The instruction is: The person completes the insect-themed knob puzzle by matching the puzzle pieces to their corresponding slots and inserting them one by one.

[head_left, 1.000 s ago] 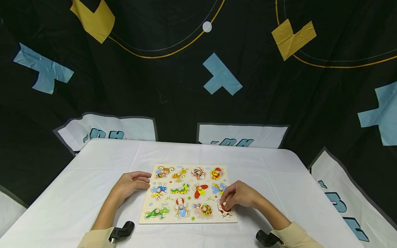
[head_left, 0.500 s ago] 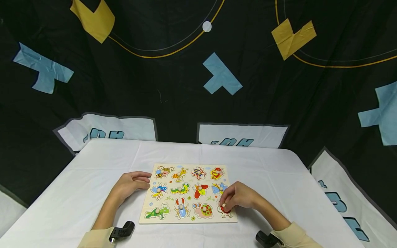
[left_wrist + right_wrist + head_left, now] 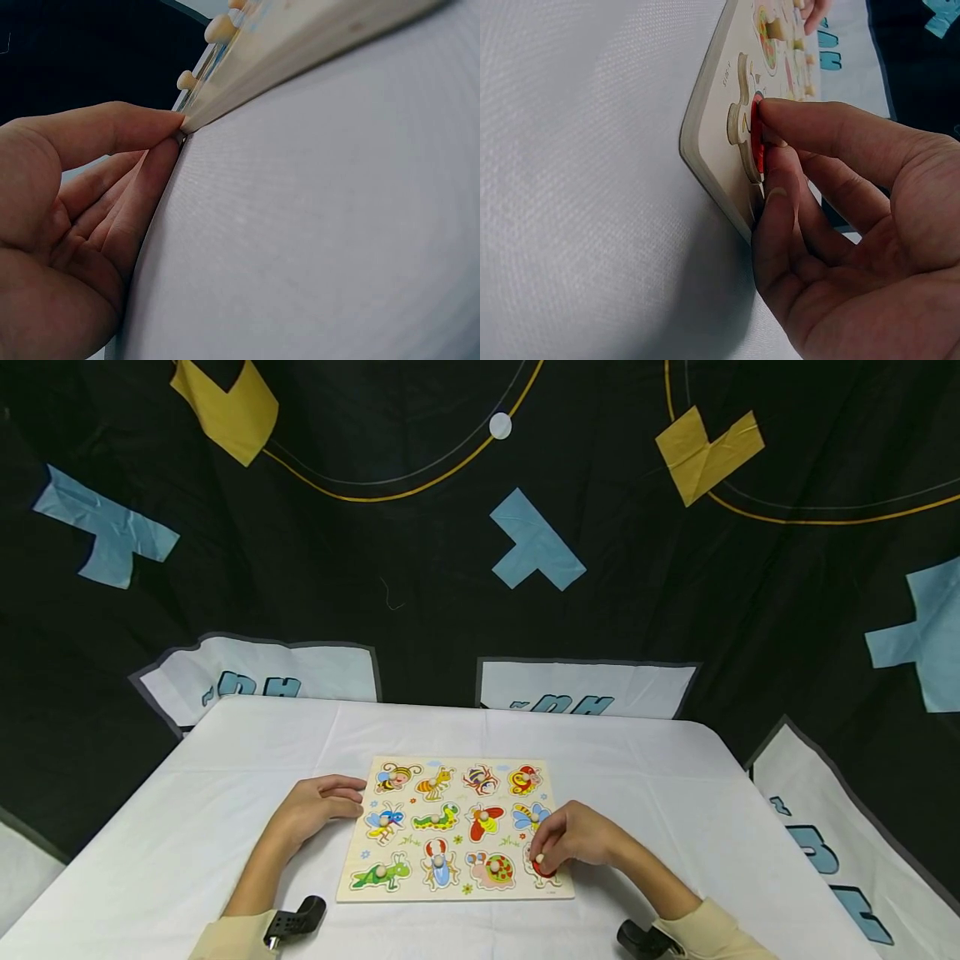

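Note:
A wooden knob puzzle board [image 3: 450, 895] lies flat on the table, filled with insect pieces. My right hand [image 3: 581, 835] is at its near right corner, thumb and fingers pinching the red bug puzzle piece [image 3: 757, 139] at its knob. In the right wrist view this piece overlaps its leg-shaped recess; my fingers hide much of it. My left hand [image 3: 318, 810] rests on the table at the left edge of the board, its thumb and fingertips [image 3: 169, 124] touching that edge with fingers fairly straight.
The other pieces sit in rows on the board, among them a snail [image 3: 491, 871], a blue beetle [image 3: 438, 864] and a grasshopper [image 3: 381, 872]. A white cloth [image 3: 600, 756] covers the table; a black curtain [image 3: 420, 635] hangs behind. A black camera [image 3: 296, 920] is worn on the left wrist.
My right hand has shifted very slightly towards me and turned the red bug piece a little over its recess. The left hand and board stay where they were.

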A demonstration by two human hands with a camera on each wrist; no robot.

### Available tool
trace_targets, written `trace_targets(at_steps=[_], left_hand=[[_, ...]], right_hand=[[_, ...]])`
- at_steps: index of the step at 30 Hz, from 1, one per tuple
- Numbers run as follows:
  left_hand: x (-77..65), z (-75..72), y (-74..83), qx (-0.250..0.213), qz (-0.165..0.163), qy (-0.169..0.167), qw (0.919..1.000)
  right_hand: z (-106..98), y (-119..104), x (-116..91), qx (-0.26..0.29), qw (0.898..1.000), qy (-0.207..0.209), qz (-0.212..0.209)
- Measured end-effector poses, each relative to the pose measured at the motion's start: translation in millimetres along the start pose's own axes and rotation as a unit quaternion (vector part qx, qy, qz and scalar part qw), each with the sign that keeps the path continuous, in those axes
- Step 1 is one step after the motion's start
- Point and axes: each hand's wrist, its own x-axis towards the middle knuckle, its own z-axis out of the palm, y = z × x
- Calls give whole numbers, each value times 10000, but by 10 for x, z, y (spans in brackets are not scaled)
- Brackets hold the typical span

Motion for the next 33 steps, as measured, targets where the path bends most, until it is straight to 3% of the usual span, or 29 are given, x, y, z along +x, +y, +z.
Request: trace_targets(at_steps=[17,33], left_hand=[[-9,-1,16,70,74,17,9999],[6,18,12,143,-74,96,9998]], right_hand=[[23,19,-6,-50,10000,77,-12],[14,35,0,-124,9999,-9,-62]])
